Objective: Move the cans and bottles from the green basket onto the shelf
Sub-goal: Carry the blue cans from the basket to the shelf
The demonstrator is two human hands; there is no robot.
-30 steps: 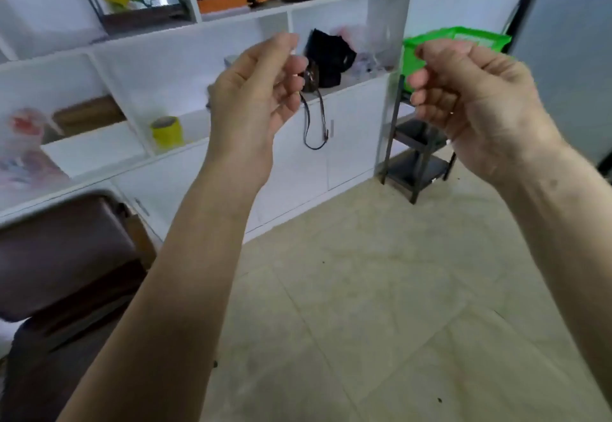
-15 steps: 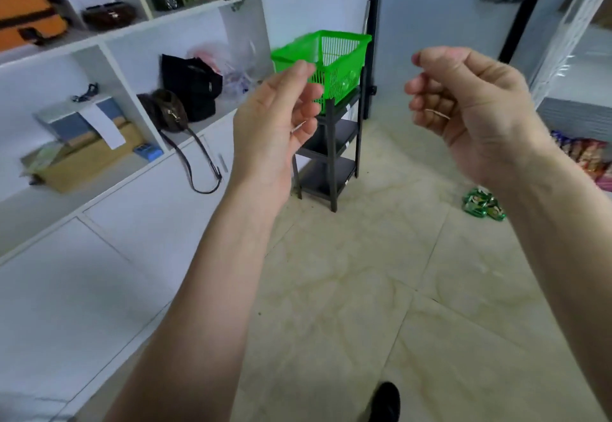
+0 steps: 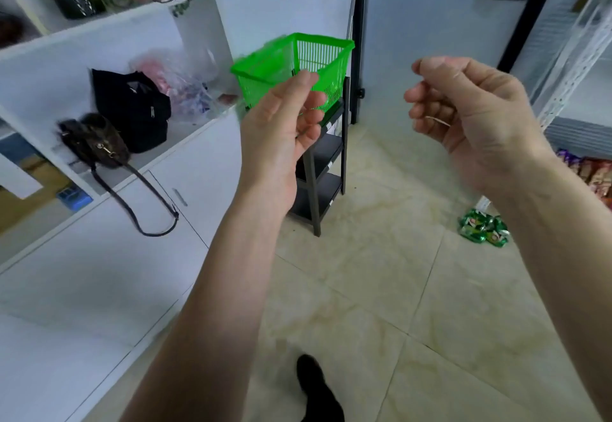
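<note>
A green plastic basket stands on top of a small black rack against the far wall. Its inside is hidden from here, so no cans or bottles show. My left hand is raised in front of the basket's near side, fingers loosely curled, holding nothing. My right hand hangs in the air to the right of the basket, fingers curled inward, also with nothing in it. A white metal shelf frame rises at the right edge.
White cabinets with open shelves run along the left, holding a black bag and a brown purse with a dangling strap. Green packets lie on the tiled floor. Snack packs sit at the right edge. My shoe shows below.
The view has swung right and closer to the basket and rack. Both hands stay raised in about the same pose, with nothing in them.
</note>
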